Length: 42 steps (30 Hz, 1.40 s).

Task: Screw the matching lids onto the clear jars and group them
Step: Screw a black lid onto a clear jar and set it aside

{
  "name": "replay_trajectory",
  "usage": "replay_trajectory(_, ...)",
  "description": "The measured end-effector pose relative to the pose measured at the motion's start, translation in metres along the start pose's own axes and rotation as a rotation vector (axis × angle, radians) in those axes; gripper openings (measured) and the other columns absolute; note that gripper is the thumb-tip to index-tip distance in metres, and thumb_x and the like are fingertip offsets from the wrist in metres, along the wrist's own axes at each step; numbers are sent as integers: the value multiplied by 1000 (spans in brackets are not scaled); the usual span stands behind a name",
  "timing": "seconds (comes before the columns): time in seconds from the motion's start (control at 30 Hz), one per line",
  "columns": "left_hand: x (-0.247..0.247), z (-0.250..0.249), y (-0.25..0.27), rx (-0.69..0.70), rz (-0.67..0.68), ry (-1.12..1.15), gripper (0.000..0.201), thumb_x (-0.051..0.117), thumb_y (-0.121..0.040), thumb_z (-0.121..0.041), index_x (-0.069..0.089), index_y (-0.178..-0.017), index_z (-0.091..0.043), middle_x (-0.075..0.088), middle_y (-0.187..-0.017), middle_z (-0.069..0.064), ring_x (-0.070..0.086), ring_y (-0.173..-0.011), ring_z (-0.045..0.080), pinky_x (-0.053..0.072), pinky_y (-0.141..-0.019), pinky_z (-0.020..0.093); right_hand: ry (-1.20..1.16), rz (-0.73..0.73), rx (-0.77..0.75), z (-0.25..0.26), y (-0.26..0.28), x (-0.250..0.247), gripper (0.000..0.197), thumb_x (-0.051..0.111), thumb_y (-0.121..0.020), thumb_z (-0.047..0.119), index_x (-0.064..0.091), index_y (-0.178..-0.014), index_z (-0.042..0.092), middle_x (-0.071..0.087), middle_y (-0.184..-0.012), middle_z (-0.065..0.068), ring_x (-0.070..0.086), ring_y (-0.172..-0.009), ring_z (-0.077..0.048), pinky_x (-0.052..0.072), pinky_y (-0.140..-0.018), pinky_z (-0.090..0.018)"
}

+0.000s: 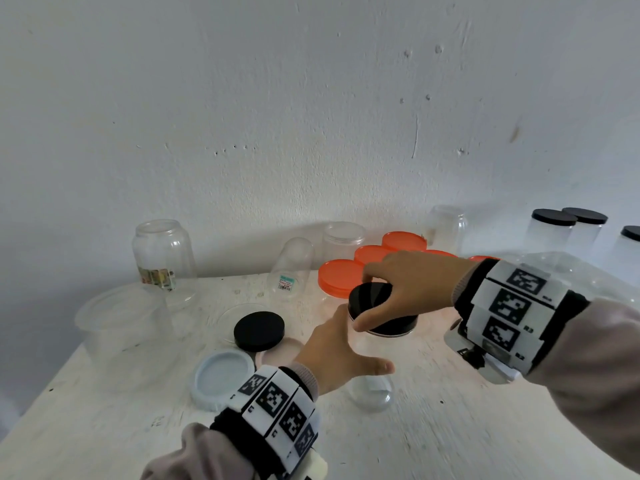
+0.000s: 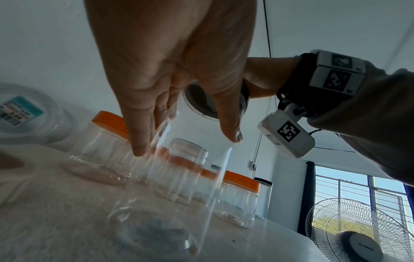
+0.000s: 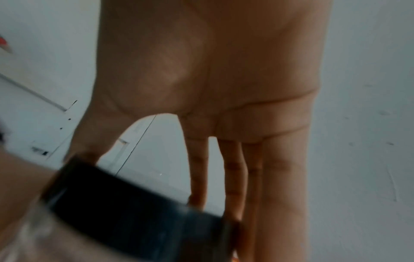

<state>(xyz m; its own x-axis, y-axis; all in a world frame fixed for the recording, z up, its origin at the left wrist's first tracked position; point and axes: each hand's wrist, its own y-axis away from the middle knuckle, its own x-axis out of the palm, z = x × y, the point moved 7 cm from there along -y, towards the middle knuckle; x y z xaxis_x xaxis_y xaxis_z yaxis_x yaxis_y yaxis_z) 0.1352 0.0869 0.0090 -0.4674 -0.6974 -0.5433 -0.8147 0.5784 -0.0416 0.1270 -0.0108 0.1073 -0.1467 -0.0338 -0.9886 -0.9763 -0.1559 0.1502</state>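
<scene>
Far left of the grip: a lidless clear jar with a paper label (image 1: 162, 252) is noted upright at the wall; an empty clear tub (image 1: 121, 318) lies in front of it on the desk (image 1: 104, 420).
Left of the grip: a loose black lid (image 1: 259, 331) and a pale blue lid (image 1: 224, 377) are seen flat on the desk, unused; an open jar with a price sticker (image 1: 292, 268) stands behind them.
Left hand (image 1: 334, 355): spread around the wall of the clear jar (image 2: 179, 177), fingers nearly straight, thumb on the near side; firm contact cannot be confirmed.
Right hand (image 1: 412, 289): fingers and thumb are curled round the black lid being fitted (image 1: 381, 308), which is seated on the jar mouth.
Step in hand: the lid is judged to be mid-turn; tightness cannot be told.
Behind the grip: several jars with orange lids (image 1: 341, 277) are grouped together, with one open jar (image 1: 343, 240) among them.
Far right of the grip: black-lidded jars (image 1: 568, 233) are grouped at the wall.
Progress: two groups are capped; at least three jars remain open and two lids unused, so the task is judged past halfway.
</scene>
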Motion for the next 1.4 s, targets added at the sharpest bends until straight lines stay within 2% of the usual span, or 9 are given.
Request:
replay_trajectory(0.17, 1, 0, 0, -18, -8, -40, 96, 82, -67, -46, 26, -143, -28, 48, -136, -9, 45, -123, 11, 34, -89, 19, -107, 194, -102, 3, 3, 1, 77, 77, -67, 50, 35, -130, 60, 37, -105, 27, 40, -107, -5, 38, -82, -23)
replay_trajectory(0.3, 1, 0, 0, -13, -11, -12, 95, 83, -67, -44, 27, -142, -29, 49, -135, -10, 45, -120, 9, 34, -88, 17, -81, 144, -84, 3, 1, -1, 68, 73, -64, 63, 46, -126, 54, 46, -117, 18, 47, -112, -9, 45, -93, -31)
replay_trajectory(0.43, 1, 1, 1, -5, -14, 17, 90, 83, -67, -42, 31, -139, -31, 51, -127, -12, 44, -107, 4, 33, -73, 9, 9, 7, -19, 4, -1, 0, 65, 57, -62, 83, 54, -113, 42, 53, -99, 13, 59, -91, -12, 54, -76, -32)
replay_trajectory(0.6, 0, 1, 1, -8, -31, 1, 91, 84, -65, -43, 32, -139, -29, 51, -130, -12, 47, -118, 8, 36, -88, 19, -102, 159, -61, 0, 5, 3, 81, 74, -66, 58, 31, -135, 55, 41, -116, 20, 43, -110, -6, 42, -87, -27)
replay_trajectory(0.73, 0, 1, 1, -2, -36, -7, 92, 84, -65, -45, 32, -139, -29, 51, -128, -13, 45, -110, 4, 35, -86, 18, -142, 155, -110, 1, 5, -1, 74, 78, -67, 49, 40, -130, 57, 42, -119, 23, 41, -113, -3, 42, -96, -28)
replay_trajectory(0.8, 1, 0, 1, -2, -36, 3, 91, 84, -65, -44, 32, -139, -29, 51, -125, -14, 45, -110, 4, 35, -85, 17, -119, 128, -93, 1, 5, -1, 70, 75, -66, 58, 43, -129, 54, 43, -114, 22, 43, -112, -5, 43, -94, -29)
replay_trajectory(0.97, 1, 0, 0, 6, -24, 12, 90, 84, -66, -42, 32, -139, -29, 53, -125, -11, 47, -109, 6, 37, -76, 11, -7, 7, -14, 2, 3, 3, 68, 56, -68, 79, 47, -123, 39, 41, -94, 19, 47, -85, -4, 39, -66, -22)
replay_trajectory(1.2, 0, -1, 0, 21, -35, -3, 89, 83, -66, -44, 33, -137, -29, 47, -115, -19, 45, -108, 3, 35, -86, 16, -160, 145, -97, 0, 8, 1, 75, 77, -67, 51, 40, -133, 50, 43, -108, 25, 46, -108, -4, 43, -85, -23)
replay_trajectory(1.4, 1, 2, -1, 21, -38, 30, 87, 84, -65, -42, 34, -136, -31, 50, -115, -19, 47, -108, 3, 35, -75, 9, -41, 10, -27, 0, 5, 2, 65, 61, -66, 77, 52, -117, 38, 47, -94, 18, 52, -91, -6, 46, -75, -25)
